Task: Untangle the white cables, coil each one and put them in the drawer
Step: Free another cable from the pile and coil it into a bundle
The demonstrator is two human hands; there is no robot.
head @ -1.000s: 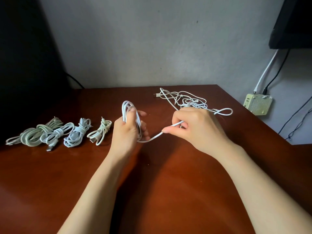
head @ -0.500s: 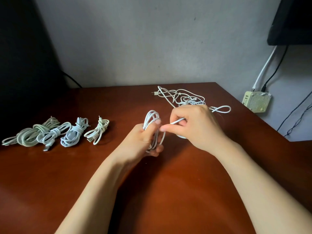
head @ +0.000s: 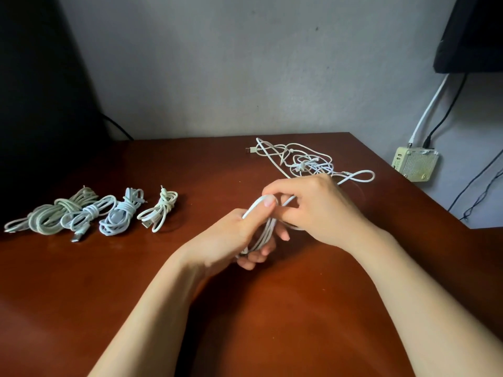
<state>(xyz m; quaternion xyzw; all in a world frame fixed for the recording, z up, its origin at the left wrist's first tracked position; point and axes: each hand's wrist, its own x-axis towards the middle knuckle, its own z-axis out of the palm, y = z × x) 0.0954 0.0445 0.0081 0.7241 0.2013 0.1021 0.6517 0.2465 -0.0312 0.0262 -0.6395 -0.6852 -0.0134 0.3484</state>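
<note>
Here, bare table [head: 272, 322] leaves working room in front. Above it the left hand [head: 228, 238] grips a half-wound cable [head: 265, 231], and the right hand [head: 324, 210] pinches its loose strand. Coiling is in hand, I judge. The next wrap needs slack from the tangle [head: 307, 161] behind, near the table's right edge. Four bundles [head: 89, 213] lie left.

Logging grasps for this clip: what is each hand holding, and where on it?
Both hold one white cable. The left hand grips its gathered loops around their middle; the right hand pinches the loose strand near the loops' top.
</note>
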